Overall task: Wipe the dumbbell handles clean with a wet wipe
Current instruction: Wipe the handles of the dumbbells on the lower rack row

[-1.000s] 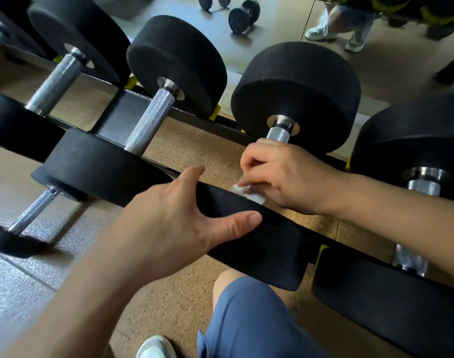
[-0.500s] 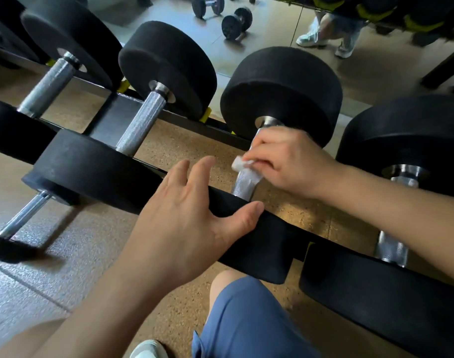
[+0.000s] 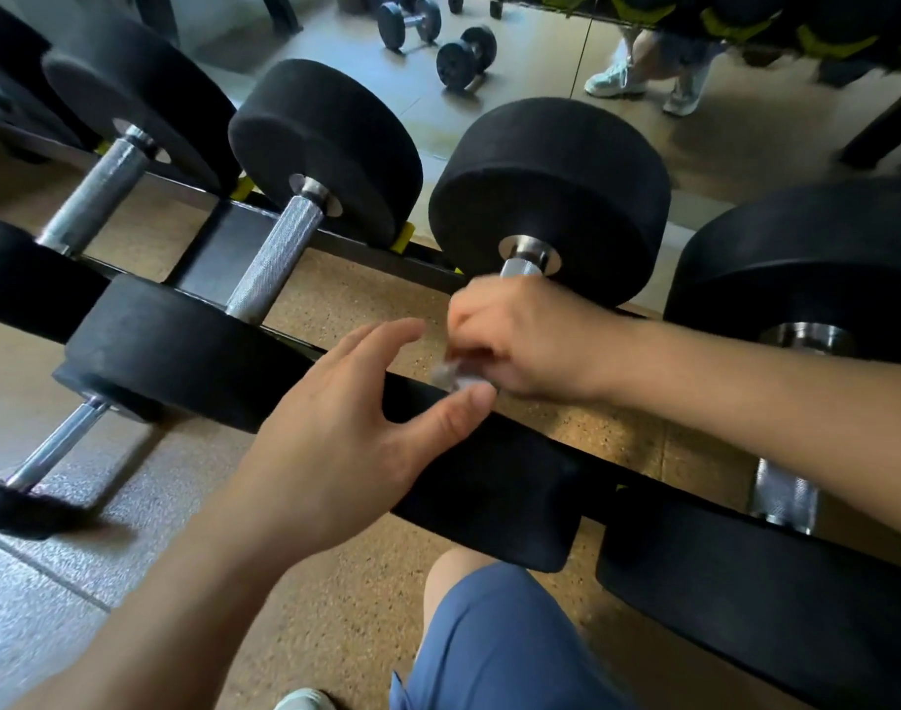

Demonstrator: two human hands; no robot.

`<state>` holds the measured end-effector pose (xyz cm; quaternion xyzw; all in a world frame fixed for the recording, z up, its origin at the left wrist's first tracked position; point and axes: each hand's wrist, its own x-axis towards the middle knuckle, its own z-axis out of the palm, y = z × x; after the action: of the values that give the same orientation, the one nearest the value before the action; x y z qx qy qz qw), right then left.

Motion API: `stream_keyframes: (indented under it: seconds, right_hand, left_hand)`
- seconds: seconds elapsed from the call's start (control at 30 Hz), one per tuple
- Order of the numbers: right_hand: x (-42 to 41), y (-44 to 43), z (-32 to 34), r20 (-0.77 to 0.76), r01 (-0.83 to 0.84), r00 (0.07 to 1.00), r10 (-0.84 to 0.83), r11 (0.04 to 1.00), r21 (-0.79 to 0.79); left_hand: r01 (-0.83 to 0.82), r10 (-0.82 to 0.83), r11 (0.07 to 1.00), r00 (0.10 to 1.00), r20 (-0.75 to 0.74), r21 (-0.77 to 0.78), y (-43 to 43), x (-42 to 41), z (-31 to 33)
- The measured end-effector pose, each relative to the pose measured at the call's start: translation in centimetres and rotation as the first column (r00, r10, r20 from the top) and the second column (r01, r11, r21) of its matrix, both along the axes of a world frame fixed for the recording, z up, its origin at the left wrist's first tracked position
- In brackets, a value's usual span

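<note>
Counted on rack [image 3: 207, 248]: four dumbbells [image 3: 325, 161] plain on upper tier, a fifth cut off at left edge, one on lower tier; two more loose on floor [image 3: 535, 58] beyond. Step in hand: wiping middle handle [image 3: 522, 269] at its near end. Left hand [image 3: 345, 443] spread loose, resting on near head [image 3: 489, 484], gripping nothing. Right hand [image 3: 520, 340] curled round handle, single wet wipe [image 3: 453, 374] pinched under fingers. Next, probably: twisting round bar, sliding toward far head [image 3: 550, 197], then neighbouring handle [image 3: 784, 497] at right.

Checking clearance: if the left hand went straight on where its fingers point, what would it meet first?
Probably the right hand, gripping the wet wipe on the dumbbell handle; depth is unclear.
</note>
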<state>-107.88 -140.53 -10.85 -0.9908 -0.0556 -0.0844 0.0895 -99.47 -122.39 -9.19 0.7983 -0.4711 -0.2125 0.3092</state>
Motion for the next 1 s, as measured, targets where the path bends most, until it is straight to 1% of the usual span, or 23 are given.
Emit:
stream_keyframes:
  seconds: [0.07,0.1,0.17,0.2,0.23,0.3,0.33,0.37,0.4,0.43,0.47,0.53,0.57,0.63,0.7,0.77,0.83,0.87,0.93,0.97,1.0]
  right_hand:
    - [0.3,1.3,0.3,-0.199,-0.024,0.98,0.013,0.998,-0.053]
    - [0.7,1.6,0.4,-0.234,-0.016,0.972,-0.01,0.994,-0.111]
    - [1.8,1.1,1.2,-0.268,-0.036,0.963,-0.042,0.96,-0.279]
    - [2.2,0.6,1.6,-0.288,-0.041,0.955,-0.072,0.929,-0.367]
    - [2.4,0.1,2.0,-0.304,-0.026,0.946,-0.114,0.907,-0.421]
    - [2.2,-0.8,2.0,-0.267,0.049,0.946,-0.181,0.899,-0.435]
    - [1.9,-0.9,1.8,-0.219,0.102,0.953,-0.21,0.901,-0.422]
    - [1.7,-0.8,1.4,-0.168,0.146,0.959,-0.227,0.909,-0.39]
    - [1.6,-0.8,0.7,-0.131,0.181,0.963,-0.236,0.924,-0.337]
    - [1.5,-0.5,0.1,-0.12,0.22,0.958,-0.259,0.937,-0.27]
    - [1.4,-0.3,-0.2,-0.109,0.28,0.946,-0.304,0.941,-0.193]
    - [0.6,-0.1,-0.1,-0.038,0.386,0.922,-0.385,0.922,0.032]
    - [0.0,0.1,0.2,0.001,0.402,0.914,-0.407,0.903,0.15]
    - [-1.2,0.4,0.7,0.047,0.412,0.892,-0.449,0.852,0.322]
    - [-1.9,0.8,0.8,0.023,0.452,0.86,-0.51,0.781,0.431]
    - [-2.3,0.5,0.9,-0.094,0.525,0.823,-0.561,0.685,0.505]
    - [-2.7,0.0,1.3,-0.27,0.592,0.782,-0.562,0.532,0.605]
    - [-2.9,-0.2,1.3,-0.339,0.618,0.758,-0.557,0.449,0.645]
    - [-3.3,-0.4,1.1,-0.418,0.652,0.717,-0.558,0.324,0.686]
    - [-3.4,-0.5,0.9,-0.439,0.659,0.702,-0.56,0.278,0.699]
    - [-3.4,-0.6,0.7,-0.459,0.667,0.69,-0.559,0.246,0.704]
  left_hand:
    - [-0.041,0.037,0.998,0.995,-0.088,-0.045,-0.4,0.7,0.0]
    - [-0.065,0.058,0.996,0.991,-0.12,-0.061,-0.6,1.0,-0.2]
    - [-0.093,0.079,0.993,0.983,-0.167,-0.076,-1.0,1.3,-0.6]
    - [-0.084,0.067,0.993,0.978,-0.199,-0.08,-1.2,1.4,-0.7]
    - [-0.061,0.042,0.995,0.972,-0.23,-0.076,-1.5,1.7,-0.6]
    - [0.033,-0.034,0.999,0.967,-0.252,-0.01,-2.9,2.6,0.0]
    - [0.091,-0.077,0.994,0.971,-0.227,0.053,-3.9,3.1,0.5]
    - [0.139,-0.116,0.983,0.977,-0.177,0.118,-5.1,3.6,1.0]
    - [0.158,-0.141,0.975,0.983,-0.12,0.153,-6.1,3.9,1.6]
    - [0.148,-0.14,0.976,0.988,-0.06,0.161,-7.0,4.3,1.8]
    - [0.134,-0.13,0.98,0.991,-0.04,0.149,-7.5,4.5,1.9]
    - [0.136,-0.122,0.983,0.986,-0.113,0.123,-7.8,4.7,1.3]
    - [0.154,-0.138,0.98,0.982,-0.129,0.127,-7.8,4.5,0.8]
    - [0.193,-0.178,0.97,0.978,-0.113,0.15,-7.9,4.0,-0.1]
    - [0.191,-0.177,0.967,0.98,-0.092,0.169,-8.5,3.7,-0.3]
    - [0.205,-0.178,0.952,0.975,-0.131,0.226,-9.3,3.8,0.0]
    - [0.244,-0.195,0.92,0.964,-0.181,0.306,-9.8,3.8,0.6]
    - [0.269,-0.217,0.898,0.959,-0.18,0.349,-10.0,3.8,0.7]
    - [0.307,-0.249,0.856,0.95,-0.19,0.415,-10.2,3.5,0.7]
    - [0.314,-0.228,0.853,0.943,-0.242,0.417,-10.3,3.6,0.6]
    - [0.303,-0.173,0.87,0.927,-0.334,0.389,-10.3,3.8,0.5]
